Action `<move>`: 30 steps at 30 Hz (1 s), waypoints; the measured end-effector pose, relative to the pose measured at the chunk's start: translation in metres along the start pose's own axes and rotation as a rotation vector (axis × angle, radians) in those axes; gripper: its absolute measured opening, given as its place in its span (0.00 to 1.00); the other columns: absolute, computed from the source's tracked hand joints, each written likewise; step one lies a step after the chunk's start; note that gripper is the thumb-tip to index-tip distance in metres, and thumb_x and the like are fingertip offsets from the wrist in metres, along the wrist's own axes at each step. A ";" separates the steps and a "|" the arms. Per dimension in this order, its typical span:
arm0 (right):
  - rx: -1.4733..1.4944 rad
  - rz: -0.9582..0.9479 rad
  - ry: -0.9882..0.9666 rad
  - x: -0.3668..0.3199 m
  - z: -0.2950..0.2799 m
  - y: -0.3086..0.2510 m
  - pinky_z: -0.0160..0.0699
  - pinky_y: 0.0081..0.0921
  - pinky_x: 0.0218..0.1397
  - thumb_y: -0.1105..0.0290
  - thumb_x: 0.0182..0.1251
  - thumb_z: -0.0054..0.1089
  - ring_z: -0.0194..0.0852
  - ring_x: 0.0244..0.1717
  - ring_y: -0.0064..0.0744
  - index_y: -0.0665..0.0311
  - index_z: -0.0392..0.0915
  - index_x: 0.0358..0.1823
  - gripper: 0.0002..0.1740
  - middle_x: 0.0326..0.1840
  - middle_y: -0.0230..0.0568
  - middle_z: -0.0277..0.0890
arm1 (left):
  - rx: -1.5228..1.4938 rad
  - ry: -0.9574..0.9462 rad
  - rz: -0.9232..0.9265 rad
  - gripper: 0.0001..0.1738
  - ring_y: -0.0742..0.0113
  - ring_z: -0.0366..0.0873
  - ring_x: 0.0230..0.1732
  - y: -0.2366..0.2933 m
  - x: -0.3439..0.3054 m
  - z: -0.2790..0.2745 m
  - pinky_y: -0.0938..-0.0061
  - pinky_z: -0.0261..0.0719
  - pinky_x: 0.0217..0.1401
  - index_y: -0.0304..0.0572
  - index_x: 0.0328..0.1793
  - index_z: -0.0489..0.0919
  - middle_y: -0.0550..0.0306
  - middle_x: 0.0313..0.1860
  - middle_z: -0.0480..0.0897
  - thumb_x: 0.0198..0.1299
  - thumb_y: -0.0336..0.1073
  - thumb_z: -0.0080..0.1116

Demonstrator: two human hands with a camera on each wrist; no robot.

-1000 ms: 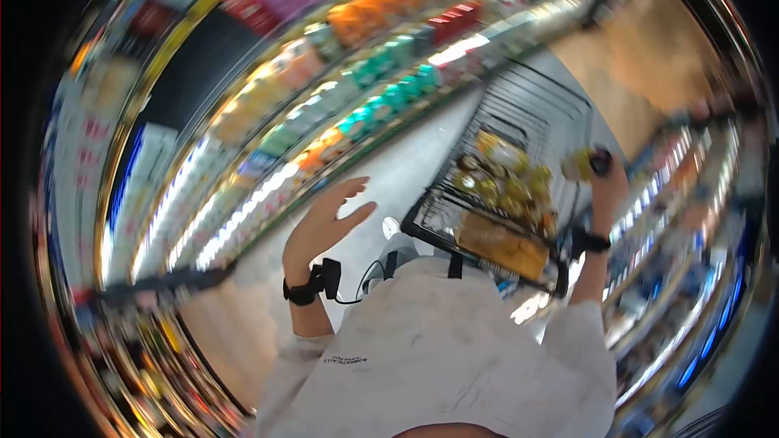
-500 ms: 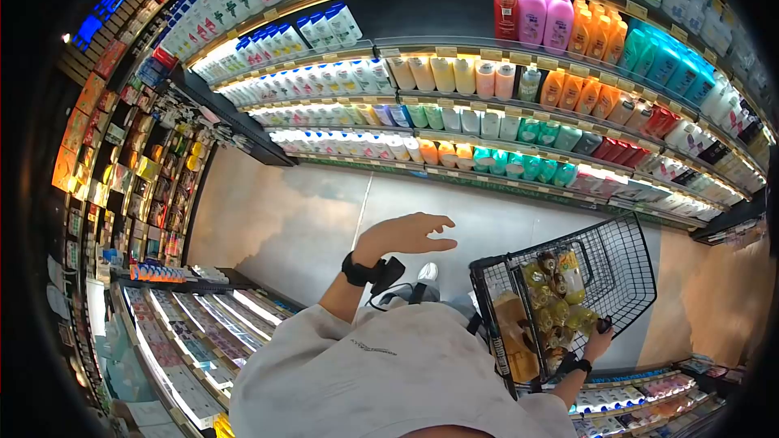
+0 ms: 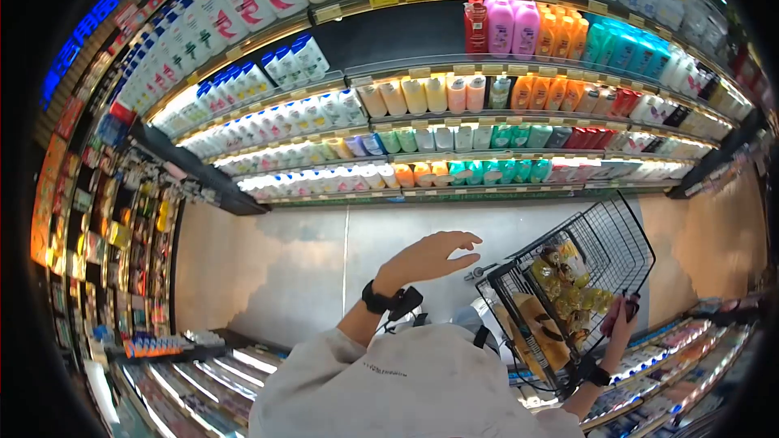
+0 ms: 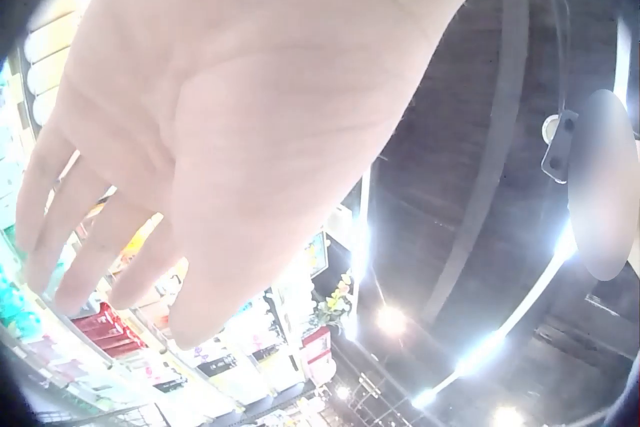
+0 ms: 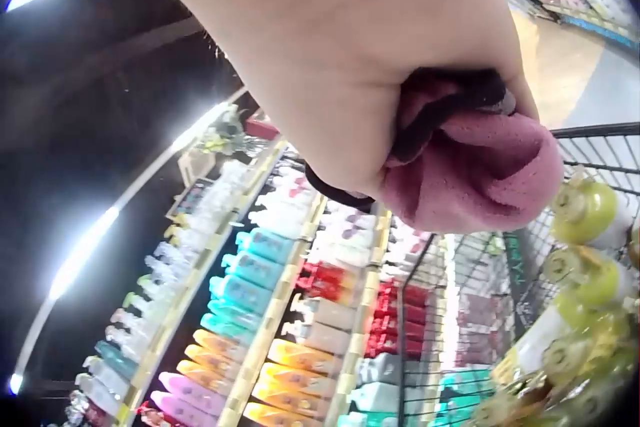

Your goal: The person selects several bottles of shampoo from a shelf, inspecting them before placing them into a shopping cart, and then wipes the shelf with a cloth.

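Note:
My left hand (image 3: pixel 426 261) hangs in the air over the aisle floor, left of the cart, holding nothing. Its fingers are loosely bent with the thumb apart, and its palm fills much of the left wrist view. My right hand (image 3: pixel 623 331) is at the right side of a black wire shopping cart (image 3: pixel 625 223). It grips a bunched mauve fabric piece with a dark band (image 5: pixel 480 172); the kind of item is unclear. Below it, in the cart, lie yellow-green rounded items in clear wrapping (image 5: pixel 590 287). A brown package (image 3: pixel 542 332) sits in the cart's near section.
Ahead stands a long shelf unit (image 3: pixel 487 123) with rows of bottles in many colours. Another lit shelf (image 3: pixel 657 361) runs close behind the right hand. Racks of small packages (image 3: pixel 122 235) line the left. Pale floor (image 3: pixel 300 268) lies between the shelves.
The head view has swung round from a tilted, blurred angle and steadied facing the shelves. The mauve fabric in my right hand now shows. My left hand stays raised and empty.

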State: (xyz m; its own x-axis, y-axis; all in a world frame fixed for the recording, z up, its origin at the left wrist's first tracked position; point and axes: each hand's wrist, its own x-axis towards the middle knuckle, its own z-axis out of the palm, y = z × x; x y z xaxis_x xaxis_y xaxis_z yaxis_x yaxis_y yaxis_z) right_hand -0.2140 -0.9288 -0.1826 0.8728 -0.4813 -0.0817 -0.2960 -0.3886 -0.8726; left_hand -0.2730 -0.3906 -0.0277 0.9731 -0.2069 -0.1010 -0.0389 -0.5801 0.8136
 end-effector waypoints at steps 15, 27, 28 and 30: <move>0.231 -0.061 -1.253 -0.325 0.233 -0.288 0.73 0.18 0.56 0.45 0.84 0.33 0.74 0.49 0.18 0.63 0.71 0.67 0.31 0.46 0.32 0.78 | -0.424 0.122 0.171 0.32 0.59 0.82 0.44 -0.061 -0.144 -0.045 0.69 0.80 0.47 0.33 0.64 0.76 0.47 0.51 0.82 0.52 0.34 0.72; 0.206 -0.466 -1.126 -0.379 0.240 -0.309 0.75 0.19 0.52 0.73 0.72 0.62 0.75 0.48 0.19 0.66 0.73 0.62 0.19 0.49 0.34 0.80 | -0.395 0.441 0.132 0.17 0.64 0.82 0.49 -0.091 -0.224 -0.087 0.72 0.79 0.52 0.37 0.50 0.82 0.52 0.56 0.85 0.53 0.25 0.64; 0.198 -0.502 -1.116 -0.379 0.240 -0.311 0.76 0.19 0.52 0.74 0.72 0.62 0.76 0.48 0.20 0.66 0.74 0.61 0.18 0.48 0.34 0.80 | -0.356 0.433 0.145 0.15 0.63 0.82 0.50 -0.092 -0.224 -0.088 0.71 0.79 0.53 0.37 0.49 0.82 0.51 0.58 0.84 0.52 0.25 0.65; 0.163 -0.619 -1.112 -0.371 0.239 -0.305 0.76 0.20 0.53 0.75 0.72 0.61 0.77 0.48 0.20 0.68 0.76 0.60 0.17 0.48 0.34 0.80 | -0.246 0.479 0.268 0.11 0.57 0.78 0.58 -0.091 -0.221 -0.082 0.66 0.78 0.55 0.38 0.41 0.78 0.48 0.60 0.80 0.52 0.26 0.67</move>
State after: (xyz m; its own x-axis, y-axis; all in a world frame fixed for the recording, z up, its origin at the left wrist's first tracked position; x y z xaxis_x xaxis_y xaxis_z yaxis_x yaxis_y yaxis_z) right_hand -0.3546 -0.4442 -0.0009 0.7234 0.6869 0.0690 0.2551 -0.1731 -0.9513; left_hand -0.4656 -0.2282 -0.0324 0.9330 0.0907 0.3483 -0.2985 -0.3453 0.8898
